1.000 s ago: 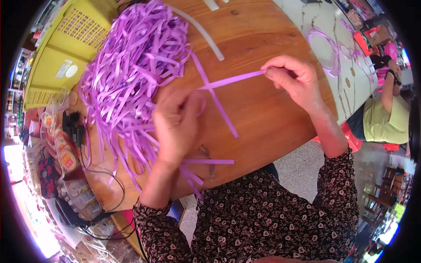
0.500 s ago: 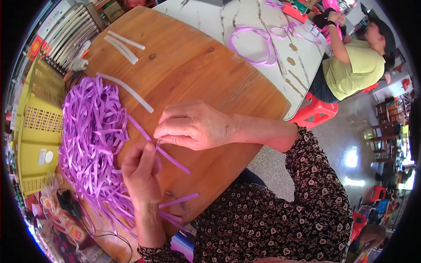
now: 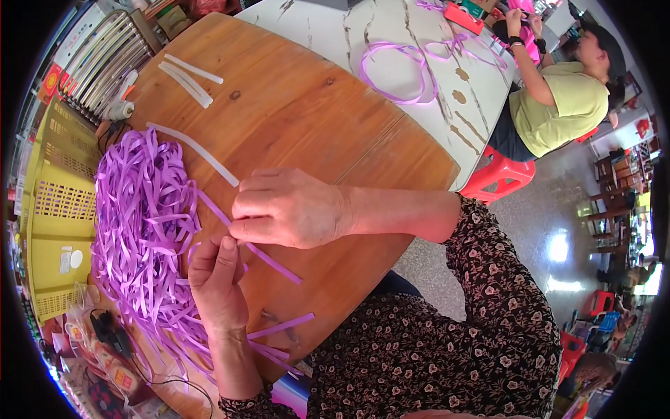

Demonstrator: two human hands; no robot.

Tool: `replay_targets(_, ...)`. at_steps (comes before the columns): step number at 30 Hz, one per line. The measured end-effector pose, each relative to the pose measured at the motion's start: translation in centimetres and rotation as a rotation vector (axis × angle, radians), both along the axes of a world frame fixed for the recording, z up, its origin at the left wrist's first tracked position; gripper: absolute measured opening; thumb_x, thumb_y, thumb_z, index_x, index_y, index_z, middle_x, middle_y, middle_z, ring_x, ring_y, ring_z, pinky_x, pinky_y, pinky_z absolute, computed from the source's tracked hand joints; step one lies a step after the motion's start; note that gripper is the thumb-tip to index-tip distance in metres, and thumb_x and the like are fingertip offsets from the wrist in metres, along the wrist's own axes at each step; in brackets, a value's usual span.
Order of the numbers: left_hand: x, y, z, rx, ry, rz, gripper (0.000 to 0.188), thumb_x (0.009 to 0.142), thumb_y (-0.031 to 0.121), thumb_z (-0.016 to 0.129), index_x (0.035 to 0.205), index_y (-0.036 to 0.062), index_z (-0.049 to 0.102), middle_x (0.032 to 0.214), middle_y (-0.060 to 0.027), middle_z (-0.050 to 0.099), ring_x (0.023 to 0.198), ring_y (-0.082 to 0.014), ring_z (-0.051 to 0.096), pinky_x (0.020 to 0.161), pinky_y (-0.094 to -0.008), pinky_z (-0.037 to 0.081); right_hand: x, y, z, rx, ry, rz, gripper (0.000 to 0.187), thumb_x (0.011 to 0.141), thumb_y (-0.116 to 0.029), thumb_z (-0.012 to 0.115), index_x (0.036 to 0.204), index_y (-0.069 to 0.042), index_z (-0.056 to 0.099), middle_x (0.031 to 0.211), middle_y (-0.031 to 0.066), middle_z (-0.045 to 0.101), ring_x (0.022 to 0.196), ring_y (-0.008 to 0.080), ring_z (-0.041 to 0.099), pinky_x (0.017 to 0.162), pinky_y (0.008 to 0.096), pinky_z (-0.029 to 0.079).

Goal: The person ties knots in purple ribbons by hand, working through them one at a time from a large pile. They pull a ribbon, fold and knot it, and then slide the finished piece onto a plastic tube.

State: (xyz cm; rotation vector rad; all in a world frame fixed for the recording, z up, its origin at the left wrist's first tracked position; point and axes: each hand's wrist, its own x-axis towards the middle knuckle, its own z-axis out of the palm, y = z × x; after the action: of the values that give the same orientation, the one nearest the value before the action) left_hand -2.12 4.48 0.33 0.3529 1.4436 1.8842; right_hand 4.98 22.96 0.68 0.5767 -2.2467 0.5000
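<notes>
My left hand (image 3: 218,290) is closed in a pinch, thumb uppermost, and a bit of purple ribbon (image 3: 245,267) shows beside its fingers. Against its fingertips, my right hand (image 3: 289,209) is also pinched, palm down; the ribbon between the two hands is mostly covered by the fingers. A large tangled heap of purple ribbon (image 3: 143,209) lies just left of my hands. One loose strip (image 3: 276,266) runs out beneath my right hand across the wooden table (image 3: 300,105). More ribbon ends (image 3: 283,325) stick out to the right of my left wrist.
Translucent white sticks (image 3: 185,85) lie on the far part of the table, another (image 3: 202,155) nearer. A yellow basket (image 3: 59,216) borders the heap. On the adjoining white table are purple ribbon loops (image 3: 394,73). A person in a yellow shirt (image 3: 558,105) sits on a red stool (image 3: 499,174).
Both hands have shifted slightly left, and my right fingertips have come up against my left thumb. The person on the right has raised their hands a little.
</notes>
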Motion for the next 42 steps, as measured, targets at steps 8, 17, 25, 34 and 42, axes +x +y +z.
replay_targets(8,-0.2,0.7,-1.6,0.061,0.216,0.146,0.008,0.086,0.003,0.064,0.093,0.0001,0.066,0.079,0.0036,0.056,0.070,-0.0037,0.048,0.064,-0.0180,0.038,0.3,3.1,0.7,-0.449,-0.192,-0.097,0.020,0.078,0.000,0.068,0.096,-0.008,0.070,0.091,0.0070,0.065,0.077,0.0177,0.062,0.064,0.0260,0.050)
replay_targets(17,-0.3,0.2,-1.0,0.007,0.261,0.160,0.008,0.086,0.002,0.063,0.093,-0.0012,0.066,0.082,0.0030,0.058,0.076,-0.0040,0.050,0.070,-0.0178,0.039,-0.3,0.5,0.6,-0.096,-0.135,-0.020,0.036,0.071,-0.015,0.073,0.106,-0.010,0.068,0.101,0.0019,0.064,0.090,0.0195,0.057,0.079,0.0326,0.047)
replay_targets(25,0.4,0.8,-0.2,-0.136,0.519,0.097,0.008,0.085,-0.002,0.060,0.091,-0.0013,0.065,0.076,0.0023,0.053,0.069,-0.0055,0.045,0.060,-0.0187,0.034,0.6,0.4,0.0,-0.019,-0.105,-0.033,0.020,0.069,-0.013,0.068,0.089,-0.010,0.067,0.081,0.0005,0.057,0.083,0.0199,0.055,0.072,0.0326,0.046)
replay_targets(34,-0.5,0.2,0.7,-0.171,0.648,-0.074,0.009,0.081,-0.007,0.062,0.085,-0.0001,0.064,0.073,0.0016,0.046,0.064,-0.0067,0.041,0.059,-0.0189,0.031,1.2,1.0,-0.2,-0.247,-0.314,0.077,0.008,0.076,-0.015,0.069,0.081,-0.009,0.067,0.076,0.0032,0.056,0.079,0.0216,0.054,0.069,0.0326,0.046)
replay_targets(42,0.2,0.3,-1.1,0.175,0.052,0.030,0.010,0.087,0.004,0.062,0.097,0.0048,0.061,0.086,-0.0025,0.062,0.068,-0.0091,0.053,0.059,-0.0215,0.043,1.3,0.1,0.5,-1.316,-1.082,0.562,0.016,0.085,-0.007,0.064,0.101,-0.005,0.070,0.101,0.0052,0.067,0.095,0.0126,0.060,0.083,0.0245,0.048)
